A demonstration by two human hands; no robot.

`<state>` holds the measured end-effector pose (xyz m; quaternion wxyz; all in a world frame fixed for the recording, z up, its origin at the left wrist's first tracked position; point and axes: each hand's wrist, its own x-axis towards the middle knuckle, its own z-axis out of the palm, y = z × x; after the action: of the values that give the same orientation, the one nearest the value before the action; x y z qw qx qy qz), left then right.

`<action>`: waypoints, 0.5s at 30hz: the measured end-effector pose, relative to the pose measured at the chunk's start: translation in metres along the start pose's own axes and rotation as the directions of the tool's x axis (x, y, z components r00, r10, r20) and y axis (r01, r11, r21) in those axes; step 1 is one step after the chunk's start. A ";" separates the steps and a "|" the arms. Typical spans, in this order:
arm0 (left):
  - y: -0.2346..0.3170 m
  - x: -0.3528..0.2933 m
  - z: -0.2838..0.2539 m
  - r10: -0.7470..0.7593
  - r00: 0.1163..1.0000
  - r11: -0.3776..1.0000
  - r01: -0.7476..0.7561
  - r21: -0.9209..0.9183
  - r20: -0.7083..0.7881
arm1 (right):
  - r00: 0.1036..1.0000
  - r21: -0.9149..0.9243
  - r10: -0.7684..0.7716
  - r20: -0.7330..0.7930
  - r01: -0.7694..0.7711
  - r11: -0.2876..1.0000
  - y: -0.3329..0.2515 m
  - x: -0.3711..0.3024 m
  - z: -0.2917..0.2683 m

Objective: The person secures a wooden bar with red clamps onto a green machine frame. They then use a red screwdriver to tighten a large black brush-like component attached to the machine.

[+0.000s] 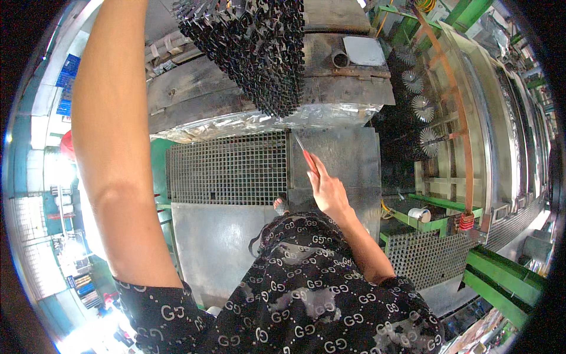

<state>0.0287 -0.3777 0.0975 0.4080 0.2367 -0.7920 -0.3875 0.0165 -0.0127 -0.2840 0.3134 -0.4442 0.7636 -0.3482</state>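
Note:
My right hand is closed around the red handle of a slim tool with a thin metal shaft, which looks like a screwdriver. Its tip points up and away, below the hanging point of a dense black cluster of small hook-like pieces. The hand is apart from that cluster. My left arm reaches far forward along the left side and leaves the picture at the top, so the left hand is out of sight.
Ahead is a worn, dark plank bench with a short pipe-like cup and a pale flat sheet. Underfoot lie a metal grating and steel plates. Spiky metal discs and a green beam stand at right.

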 end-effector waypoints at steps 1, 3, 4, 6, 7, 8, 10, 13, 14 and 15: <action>-0.005 -0.004 -0.002 -0.002 1.000 1.000 0.002 0.000 0.018 | 0.999 0.058 -0.043 -0.023 0.044 0.997 -0.019 -0.001 -0.005; -0.003 0.002 -0.003 -0.099 0.995 0.995 0.099 0.027 -0.003 | 0.935 0.185 -0.295 -0.197 0.331 0.925 -0.090 0.009 -0.036; 0.002 0.005 -0.001 -0.141 0.990 0.989 0.141 0.039 -0.012 | 0.874 0.243 -0.394 -0.285 0.463 0.852 -0.106 0.010 -0.044; -0.001 -0.002 -0.001 -0.077 0.996 0.997 0.076 0.028 0.046 | 0.900 0.234 -0.350 -0.260 0.410 0.882 -0.094 0.005 -0.038; -0.003 -0.009 -0.006 -0.042 0.997 0.999 0.040 0.027 0.060 | 0.908 0.227 -0.341 -0.241 0.395 0.890 -0.081 0.005 -0.028; -0.002 -0.011 -0.004 -0.022 0.999 1.000 0.022 0.015 0.043 | 0.963 0.097 -0.221 -0.152 0.237 0.967 -0.051 0.006 -0.016; -0.001 -0.014 0.004 0.007 1.000 1.000 -0.007 -0.002 0.011 | 0.991 -0.118 0.106 0.075 -0.097 0.988 -0.011 -0.008 -0.019; -0.008 0.010 0.001 -0.080 0.997 0.996 0.081 -0.042 0.021 | 1.000 0.028 0.000 0.024 -0.001 1.000 -0.039 0.000 -0.032; -0.028 0.034 -0.031 -0.113 0.990 0.985 0.123 -0.117 0.089 | 0.981 0.115 -0.186 -0.057 0.191 0.975 -0.069 0.002 -0.035; -0.052 0.069 -0.087 -0.140 0.979 0.971 0.165 -0.175 0.149 | 0.919 0.199 -0.365 -0.147 0.389 0.899 -0.105 0.002 -0.039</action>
<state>0.0654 -0.4918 0.1195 0.3426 0.2310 -0.7576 -0.5054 0.0331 -0.0428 -0.1769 0.2470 -0.5263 0.6343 -0.5095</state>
